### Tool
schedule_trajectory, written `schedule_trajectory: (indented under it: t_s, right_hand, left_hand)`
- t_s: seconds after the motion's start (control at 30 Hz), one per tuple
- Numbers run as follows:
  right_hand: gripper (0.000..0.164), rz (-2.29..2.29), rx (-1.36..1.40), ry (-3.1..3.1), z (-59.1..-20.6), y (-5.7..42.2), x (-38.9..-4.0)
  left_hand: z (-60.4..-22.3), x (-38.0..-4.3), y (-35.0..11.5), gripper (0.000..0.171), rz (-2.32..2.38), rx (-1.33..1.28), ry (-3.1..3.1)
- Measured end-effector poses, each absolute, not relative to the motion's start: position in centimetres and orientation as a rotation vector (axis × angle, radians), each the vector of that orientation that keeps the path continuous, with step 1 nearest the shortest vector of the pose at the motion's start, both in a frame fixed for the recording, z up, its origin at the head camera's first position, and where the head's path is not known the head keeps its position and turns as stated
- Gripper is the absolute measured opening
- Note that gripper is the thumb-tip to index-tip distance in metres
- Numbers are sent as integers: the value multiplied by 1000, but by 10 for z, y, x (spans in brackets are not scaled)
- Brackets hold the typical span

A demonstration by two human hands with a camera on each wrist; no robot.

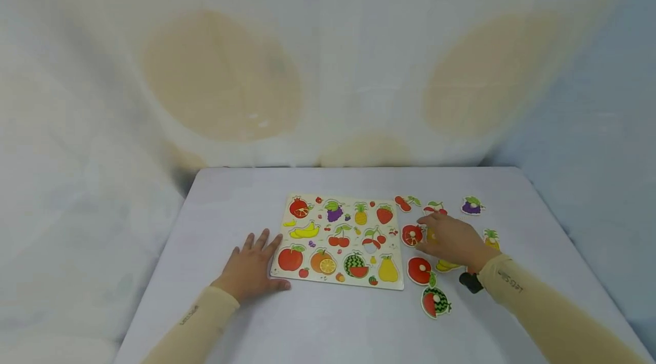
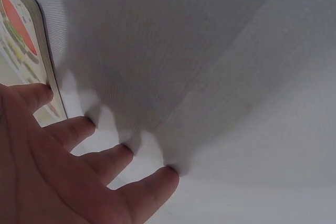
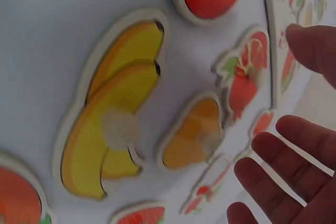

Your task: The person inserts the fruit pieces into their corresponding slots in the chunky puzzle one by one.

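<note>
A fruit puzzle board (image 1: 393, 245) lies flat on the table. My left hand (image 1: 251, 266) rests with fingers spread at its left edge; in the left wrist view one fingertip is right at the board's rim (image 2: 44, 40). Over the loose pieces to the right hovers my right hand (image 1: 455, 241), thumb and fingers apart, nothing between them. Below it the right wrist view shows a banana piece (image 3: 113, 103), a pear piece (image 3: 193, 132) and a pomegranate piece (image 3: 244, 82), each with a pale knob. In the head view, this hand partly covers the pear and banana pieces.
Around the right hand lie a cherry piece (image 1: 406, 203), a grape piece (image 1: 472, 205), a pineapple piece (image 1: 491, 238), an apple piece (image 1: 419, 270) and a watermelon piece (image 1: 435, 302). The white table (image 1: 220, 199) ends at a draped cloth backdrop (image 1: 359, 96).
</note>
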State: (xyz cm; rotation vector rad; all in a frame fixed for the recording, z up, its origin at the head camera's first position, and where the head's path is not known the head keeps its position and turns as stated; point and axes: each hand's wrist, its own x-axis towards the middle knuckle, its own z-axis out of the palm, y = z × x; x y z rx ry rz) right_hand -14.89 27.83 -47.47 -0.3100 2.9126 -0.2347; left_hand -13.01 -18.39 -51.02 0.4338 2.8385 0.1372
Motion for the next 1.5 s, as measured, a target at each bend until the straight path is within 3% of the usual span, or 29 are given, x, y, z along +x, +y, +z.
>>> schedule_trajectory:
  t_s: [0.3,0.53,1.5]
  right_hand:
    - [70,-213,-312,2881,-492,267,-155]
    - [60,-162,-370,2888,-493,266,-159]
    - [40,-232,-636,2882,-493,280,-174]
  left_hand:
    - [-510,-132,-185,105,96,420,2830]
    - [-505,-135,-185,101,120,404,2821]
    - [-498,-134,-184,97,90,415,2803]
